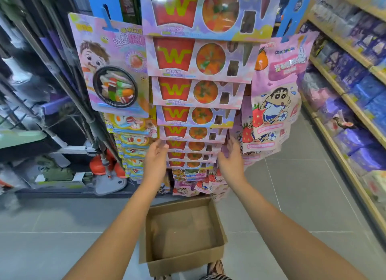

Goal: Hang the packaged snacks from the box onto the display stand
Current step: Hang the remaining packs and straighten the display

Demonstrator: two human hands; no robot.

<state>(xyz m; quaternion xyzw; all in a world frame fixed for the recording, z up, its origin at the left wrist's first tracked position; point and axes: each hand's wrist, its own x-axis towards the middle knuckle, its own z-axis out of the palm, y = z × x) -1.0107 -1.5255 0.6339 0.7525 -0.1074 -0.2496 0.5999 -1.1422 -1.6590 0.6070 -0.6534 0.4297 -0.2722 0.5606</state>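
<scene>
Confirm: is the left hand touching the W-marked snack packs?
Cannot tell. In the head view the left hand reaches the W-marked snack packs at their left edge, but neither contact nor gap shows plainly.

- We are in a shop, standing in an aisle between stocked fixtures.
- Ahead of us, a display stand (291, 10) carries many identical packaged snacks (194, 58), hung one below another in columns.
- On the right, long wooden-edged shelves (342, 95) run into the distance, packed with rows of boxed goods.
- On the left, a metal rack (69, 91) holds blurred wares.
- Near us, an open cardboard box (183, 256) sits on the grey tiled floor (292, 185).
</scene>
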